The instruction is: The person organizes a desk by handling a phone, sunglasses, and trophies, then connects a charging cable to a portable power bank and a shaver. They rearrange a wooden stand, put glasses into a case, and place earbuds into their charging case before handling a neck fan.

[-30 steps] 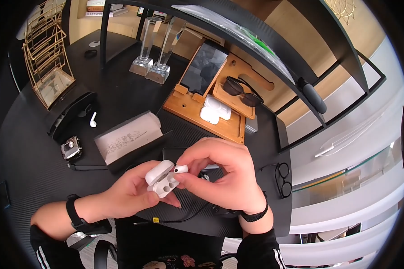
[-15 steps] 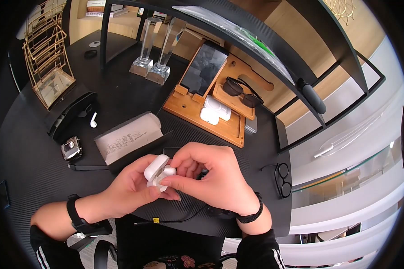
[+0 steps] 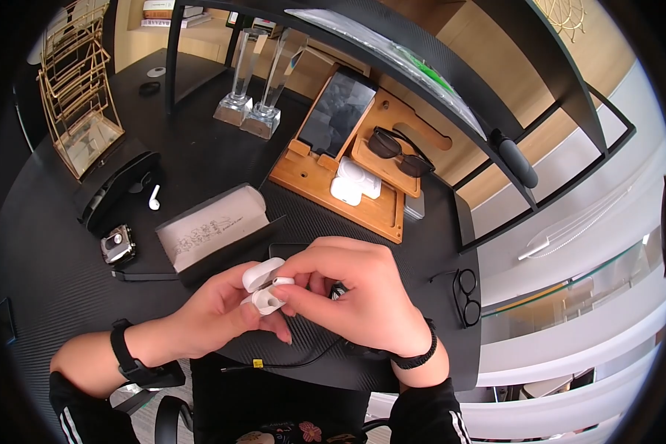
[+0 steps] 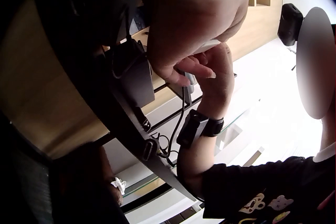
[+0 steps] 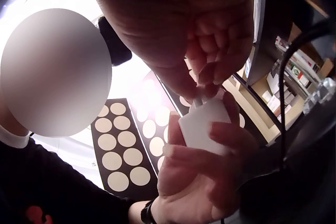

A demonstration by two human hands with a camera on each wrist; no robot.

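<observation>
My left hand grips a white earbud case with its lid raised and a round slot showing inside. Between thumb and fingertips, my right hand pinches a white earbud right at the case's opening. In the right wrist view, the back of the case lies in the left fingers, and the earbud's stem shows just above it. Another white earbud lies apart on the black desk, at the left. The left hand mostly covers the case in the left wrist view.
Beyond the hands stands an open glasses box. A wooden stand carries a phone, sunglasses and white chargers. A watch sits left, eyeglasses right. A black cable runs along the front edge.
The right hand has brought the earbud from beside the case down to its opening, then lifted and turned it slightly. The left hand keeps holding the case, its tilt slightly changed.
</observation>
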